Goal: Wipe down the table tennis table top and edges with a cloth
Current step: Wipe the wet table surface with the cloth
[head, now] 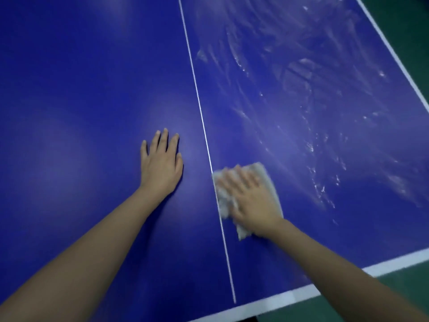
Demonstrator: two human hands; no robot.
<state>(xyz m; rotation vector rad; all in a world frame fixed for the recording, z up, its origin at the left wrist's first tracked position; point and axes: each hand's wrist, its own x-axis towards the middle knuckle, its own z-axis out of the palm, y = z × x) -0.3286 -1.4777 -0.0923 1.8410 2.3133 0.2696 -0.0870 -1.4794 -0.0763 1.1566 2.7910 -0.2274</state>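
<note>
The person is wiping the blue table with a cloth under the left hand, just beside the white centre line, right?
Not quite. The head view shows the cloth under the right hand, just beside the white centre line of the blue table; the left hand rests flat on it.

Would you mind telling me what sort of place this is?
Probably an indoor sports or table tennis hall: a blue table tennis table with a white centre line and white edge line, standing on green sports-style flooring.

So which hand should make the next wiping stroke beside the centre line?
Right. The right hand presses flat on the cloth at the centre line; the left hand lies flat on the table, holding nothing.
</note>
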